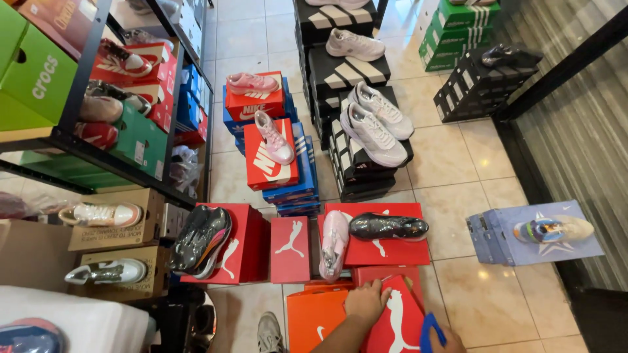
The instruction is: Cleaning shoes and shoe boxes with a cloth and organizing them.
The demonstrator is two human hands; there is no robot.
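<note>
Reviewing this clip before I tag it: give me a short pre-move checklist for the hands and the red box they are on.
1. Left hand flat on red shoe box: ok.
2. Right hand grips blue object: cannot tell, mostly cut off.
3. Red box lid closed: ok.
4. Orange box beside it, touching: ok.
5. Black shoe on the red box behind, apart from hands: ok.
6. Person's foot apart from the boxes: cannot tell.

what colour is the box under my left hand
Red, with a white emblem: the box under the left hand, seen in the head view.
</note>
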